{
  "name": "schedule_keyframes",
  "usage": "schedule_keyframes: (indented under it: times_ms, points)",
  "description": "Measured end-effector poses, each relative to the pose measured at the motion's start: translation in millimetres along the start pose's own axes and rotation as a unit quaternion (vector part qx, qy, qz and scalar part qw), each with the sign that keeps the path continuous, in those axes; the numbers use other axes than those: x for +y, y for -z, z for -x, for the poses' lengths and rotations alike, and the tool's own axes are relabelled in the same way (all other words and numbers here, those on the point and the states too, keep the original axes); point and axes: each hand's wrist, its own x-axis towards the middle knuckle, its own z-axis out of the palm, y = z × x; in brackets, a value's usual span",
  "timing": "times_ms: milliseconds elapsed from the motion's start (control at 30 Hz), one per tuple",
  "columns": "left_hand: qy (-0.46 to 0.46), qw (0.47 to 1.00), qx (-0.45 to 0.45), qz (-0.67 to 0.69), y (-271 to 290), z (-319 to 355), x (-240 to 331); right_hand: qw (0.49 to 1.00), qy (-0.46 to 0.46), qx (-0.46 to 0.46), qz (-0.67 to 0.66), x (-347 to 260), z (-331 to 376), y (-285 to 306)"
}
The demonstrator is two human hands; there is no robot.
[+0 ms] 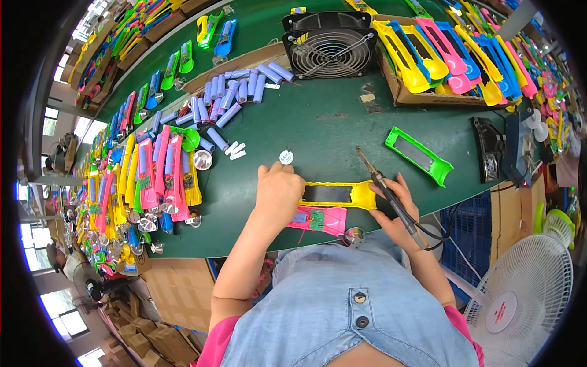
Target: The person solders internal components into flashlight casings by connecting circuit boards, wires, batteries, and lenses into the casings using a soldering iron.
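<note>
Yellow plastic casing half point(337, 194), long and flat with a dark rectangular opening, lies on the green workbench point(318, 128) directly in front of the person, between their two hands. Against the casing's near edge sits a pink casing half point(323, 220) carrying a small green circuit board and a pale blue battery cell. The left hand point(278, 194) rests curled over the left ends of both casings, fingers bent down onto them; whether it truly grips them cannot be seen. The right hand point(398, 211), at the yellow casing's right end, is closed around the dark handle of a soldering iron point(384, 188), whose thin tip points away from the person, beyond the casing. Just past the casing lies a small white round disc point(286, 157). Farther right of the casing lies a green casing half point(419, 155). Beyond it, a heap of lilac cylindrical battery cells point(235, 95) and a square black fan point(330, 44) sit on the bench.
</note>
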Motion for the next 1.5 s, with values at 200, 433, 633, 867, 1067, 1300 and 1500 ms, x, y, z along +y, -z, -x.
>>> schedule_keyframes:
  times_ms: [200,433,633,867,1067,1300,1500]
  points:
    - [0.001,1.000,-0.006,0.009,-0.6,-0.9,-1.5,1.000,0.005,-0.010,0.000,1.5,-1.0,0.4]
    - [0.004,0.996,-0.004,0.093,4.1,1.5,-7.6,0.997,0.050,0.057,-0.008,2.0,1.7,2.4]
    - [-0.006,0.996,-0.033,0.086,5.7,0.6,-4.8,0.948,-0.085,0.128,-0.278,-13.9,2.5,-18.5]
    - [-0.009,1.000,-0.028,0.010,5.3,1.0,2.8,0.869,-0.220,0.051,-0.440,-12.4,-17.5,-35.9]
    - [-0.011,0.999,-0.030,0.014,4.2,1.2,2.3,0.883,-0.246,0.042,-0.397,-17.7,-23.5,-44.1]
    - [-0.010,1.000,-0.025,0.015,5.6,0.8,2.4,0.890,-0.241,0.038,-0.384,-16.9,-23.4,-47.1]
    - [-0.014,0.999,-0.028,0.013,5.2,0.1,2.6,0.894,-0.240,0.028,-0.377,-14.5,-22.5,-44.7]
